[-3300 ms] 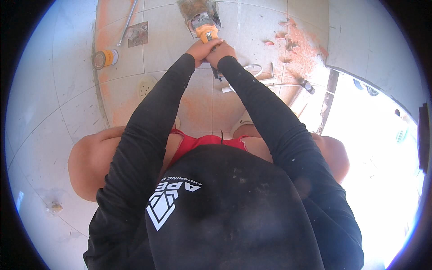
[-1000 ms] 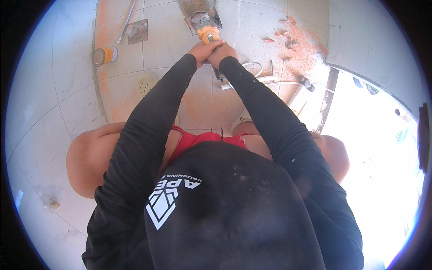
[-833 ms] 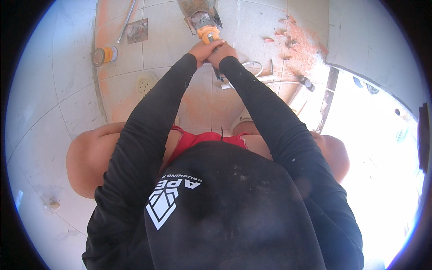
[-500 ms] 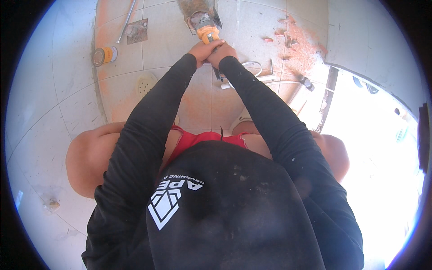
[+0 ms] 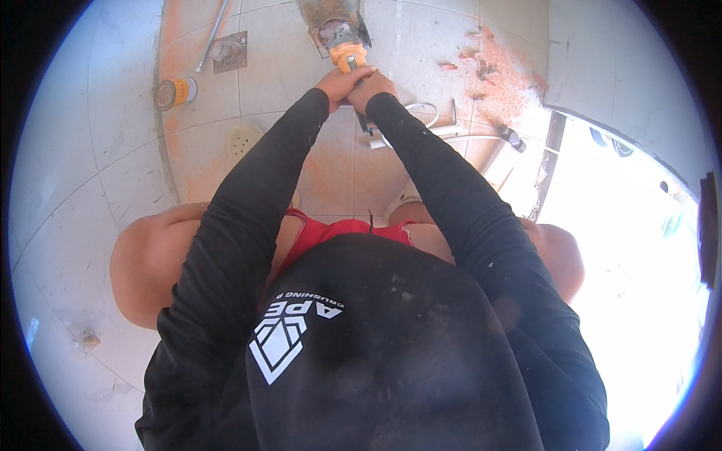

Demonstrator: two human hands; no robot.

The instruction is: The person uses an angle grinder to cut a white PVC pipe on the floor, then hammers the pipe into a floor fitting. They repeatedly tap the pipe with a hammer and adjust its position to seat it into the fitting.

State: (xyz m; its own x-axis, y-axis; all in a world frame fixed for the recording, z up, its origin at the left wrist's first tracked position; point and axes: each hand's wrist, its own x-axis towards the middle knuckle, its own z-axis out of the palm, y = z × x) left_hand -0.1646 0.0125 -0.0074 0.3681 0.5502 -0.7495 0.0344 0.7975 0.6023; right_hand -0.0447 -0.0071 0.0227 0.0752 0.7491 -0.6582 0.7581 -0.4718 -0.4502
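Observation:
Both arms reach out straight ahead to an orange power tool (image 5: pixel 347 57) near the top of the view. It has a grey metal head and a dark plate at its side, and may be an angle grinder or a tile cutter. My left hand (image 5: pixel 336 85) wraps round the left of its rear grip. Against it, my right hand (image 5: pixel 369 88) is closed on the same grip from the right, the two hands touching. The tool's head sits low at a dusty grey patch (image 5: pixel 320 9) of the tiled floor; its working edge is hidden.
To the left lie a round can (image 5: pixel 180 92), a metal rod (image 5: pixel 213 36) and a square floor plate (image 5: pixel 229 52). Orange rubble and dust (image 5: pixel 492 68) spread at the right. A white cable (image 5: pixel 434 114) lies by my right forearm. One perforated clog (image 5: pixel 243 140) shows.

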